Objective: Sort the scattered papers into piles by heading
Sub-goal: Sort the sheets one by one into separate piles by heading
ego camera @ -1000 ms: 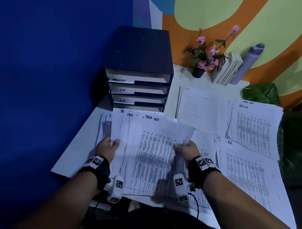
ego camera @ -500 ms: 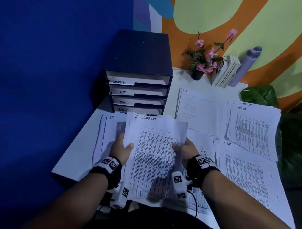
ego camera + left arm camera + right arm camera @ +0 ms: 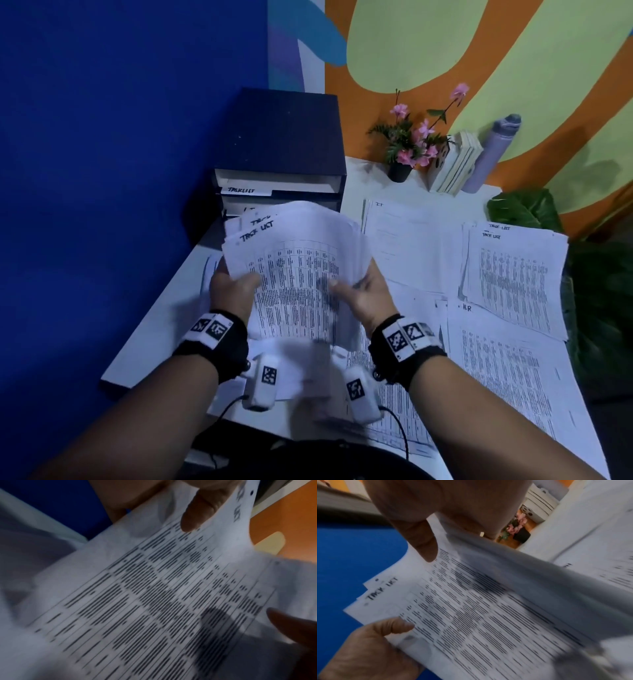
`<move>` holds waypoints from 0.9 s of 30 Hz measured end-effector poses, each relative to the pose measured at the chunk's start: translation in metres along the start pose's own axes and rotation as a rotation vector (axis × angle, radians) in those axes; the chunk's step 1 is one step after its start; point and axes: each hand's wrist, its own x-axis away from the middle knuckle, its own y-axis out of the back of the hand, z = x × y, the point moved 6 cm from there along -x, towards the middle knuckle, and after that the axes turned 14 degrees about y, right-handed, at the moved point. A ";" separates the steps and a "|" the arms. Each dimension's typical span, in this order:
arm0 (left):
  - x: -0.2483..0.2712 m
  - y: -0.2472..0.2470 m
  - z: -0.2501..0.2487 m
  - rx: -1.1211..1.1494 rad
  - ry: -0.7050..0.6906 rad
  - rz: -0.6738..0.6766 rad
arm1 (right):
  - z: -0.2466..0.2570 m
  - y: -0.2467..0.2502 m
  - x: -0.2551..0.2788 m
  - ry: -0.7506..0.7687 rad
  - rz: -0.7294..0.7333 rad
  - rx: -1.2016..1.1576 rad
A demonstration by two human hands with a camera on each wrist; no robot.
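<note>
I hold a stack of white printed sheets headed "TASK LIST" (image 3: 294,270) upright above the table, its top edge fanned. My left hand (image 3: 233,291) grips the stack's left edge, thumb on the front sheet. My right hand (image 3: 363,291) grips the right edge, thumb on the front. The left wrist view shows the same printed table (image 3: 163,595) with my thumb on it, and the right wrist view shows the heading and both thumbs on the stack (image 3: 471,615). On the table lie an "IT" pile (image 3: 404,240), a "TASK LIST" pile (image 3: 513,274) and an "HR" pile (image 3: 507,370).
A dark drawer unit (image 3: 281,154) with labelled trays stands at the back left, partly hidden by the held stack. A flower pot (image 3: 400,169), books (image 3: 452,164) and a grey bottle (image 3: 489,154) line the back wall. A leafy plant (image 3: 527,209) sits at the right. The white table (image 3: 164,318) ends near my left wrist.
The spread sheets have been gathered into one stack and lifted up and away from me off the table. Both hands closed in on its sides and rose with it.
</note>
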 end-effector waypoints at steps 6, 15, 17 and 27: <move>-0.004 -0.007 0.029 -0.139 0.074 -0.001 | -0.031 0.012 0.012 -0.106 0.029 0.305; -0.010 -0.051 -0.002 -0.025 0.036 -0.050 | -0.015 0.074 0.006 -0.056 -0.070 0.307; -0.008 -0.070 0.011 -0.062 0.051 0.005 | -0.017 0.095 0.009 -0.088 -0.162 0.320; 0.014 -0.136 0.061 -0.227 0.145 0.198 | -0.068 0.275 0.039 -0.370 -0.855 0.134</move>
